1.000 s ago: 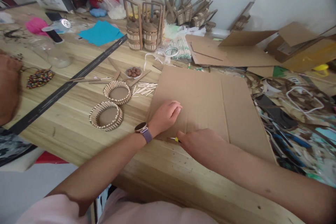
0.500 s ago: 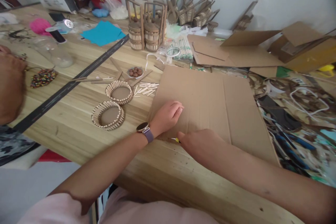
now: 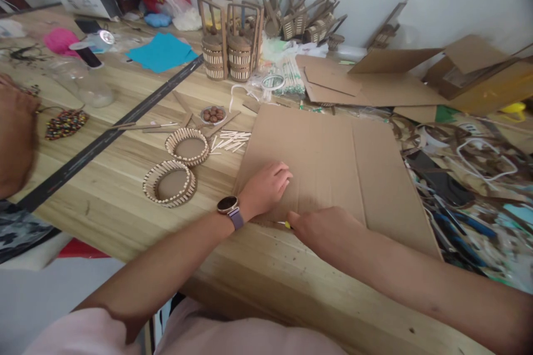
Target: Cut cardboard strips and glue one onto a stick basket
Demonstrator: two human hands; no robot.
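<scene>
A large sheet of brown cardboard (image 3: 316, 150) lies flat on the wooden table. My left hand (image 3: 268, 186), with a watch on its wrist, rests on the sheet's near left part, fingers loosely bent and slightly apart, holding nothing. Close to it, my right hand (image 3: 320, 224) is closed around a yellow utility knife (image 3: 287, 224), most of which the hand hides. The thin blade points left along the cardboard's near edge. Left of the sheet stand two round stick-walled trays (image 3: 170, 183) with cardboard bottoms.
Loose white sticks (image 3: 230, 140) and a bowl of brown beads (image 3: 213, 115) lie beyond the trays. Small lidded baskets (image 3: 240, 58) stand at the back. Tools and strips clutter the right side (image 3: 449, 183). Another person's arm (image 3: 16, 138) is at far left.
My right hand and the knife have shifted slightly right along the cardboard's near edge. My left hand stays on the sheet, its fingers a little more spread.
</scene>
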